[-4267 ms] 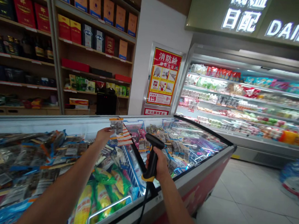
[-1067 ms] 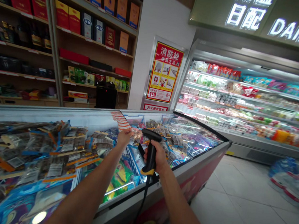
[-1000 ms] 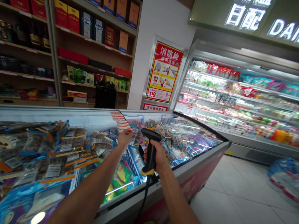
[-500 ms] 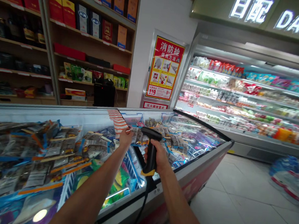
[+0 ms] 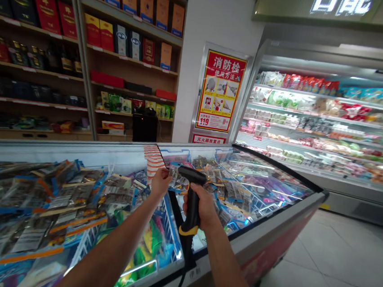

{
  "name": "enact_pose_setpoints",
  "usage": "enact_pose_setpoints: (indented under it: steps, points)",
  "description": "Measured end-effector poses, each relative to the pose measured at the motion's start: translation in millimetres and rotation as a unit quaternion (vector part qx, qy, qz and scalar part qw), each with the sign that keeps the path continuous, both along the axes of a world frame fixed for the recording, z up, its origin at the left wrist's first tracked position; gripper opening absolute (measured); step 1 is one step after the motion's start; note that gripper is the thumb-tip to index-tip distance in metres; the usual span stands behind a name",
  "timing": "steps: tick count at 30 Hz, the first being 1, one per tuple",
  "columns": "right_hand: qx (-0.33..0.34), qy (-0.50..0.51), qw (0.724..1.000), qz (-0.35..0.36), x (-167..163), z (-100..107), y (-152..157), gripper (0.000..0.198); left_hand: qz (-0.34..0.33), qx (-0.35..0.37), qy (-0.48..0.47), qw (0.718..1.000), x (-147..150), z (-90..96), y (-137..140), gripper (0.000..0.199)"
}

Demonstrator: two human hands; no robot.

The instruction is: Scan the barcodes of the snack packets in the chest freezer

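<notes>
My right hand (image 5: 202, 205) is wrapped around the grip of a black and yellow handheld barcode scanner (image 5: 192, 209), its head tilted toward my left. A cable hangs from the base of the grip. Just left of the scanner head, my left hand (image 5: 161, 181) pinches a small clear plastic packet (image 5: 175, 174), partly hidden behind the fingers and scanner. Both hands are above an open-topped chest freezer (image 5: 197, 257). Inside it lie many food packets (image 5: 71, 195) with orange and blue edges. A striped orange and white sheet (image 5: 154, 158) is just behind my left hand.
White wire baskets (image 5: 170, 222) divide the freezer, with green bags (image 5: 146, 243) in one. A glass lid (image 5: 262, 177) covers its right part. Shelves of boxes (image 5: 123, 42) stand behind, a lit refrigerated display (image 5: 315, 124) at right. Tiled floor (image 5: 336, 261) runs along the freezer's right side.
The view has swung slightly left, so the shelves and freezer appear farther right. My hands keep nearly the same pose, with the scanner still in my right hand and the packet in my left.
</notes>
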State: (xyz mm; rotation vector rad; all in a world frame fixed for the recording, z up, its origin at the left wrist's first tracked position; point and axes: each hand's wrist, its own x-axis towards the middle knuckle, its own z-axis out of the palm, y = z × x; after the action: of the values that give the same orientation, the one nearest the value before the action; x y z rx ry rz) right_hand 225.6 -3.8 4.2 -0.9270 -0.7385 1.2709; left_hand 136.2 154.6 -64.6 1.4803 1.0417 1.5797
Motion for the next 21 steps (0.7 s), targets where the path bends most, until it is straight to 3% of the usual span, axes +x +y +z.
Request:
enact_pose_setpoints:
  steps: [6,14,18,21]
  points:
    - [-0.01,0.026,0.999,0.015,1,-11,17,0.026,-0.018,0.014,-0.019,1.0,1,-2.3,-4,0.018]
    - [0.01,0.086,0.995,0.039,3,-14,4,0.027,-0.023,0.01,-0.019,0.999,5,-2.3,-14,0.012]
    - [0.027,0.053,0.998,0.012,1,-10,-11,0.026,-0.037,0.01,-0.006,0.999,3,-1.9,-18,0.007]
    - [0.031,0.005,0.999,-0.011,1,-6,-20,0.026,-0.062,0.01,-0.005,0.998,2,-1.8,-19,0.019]
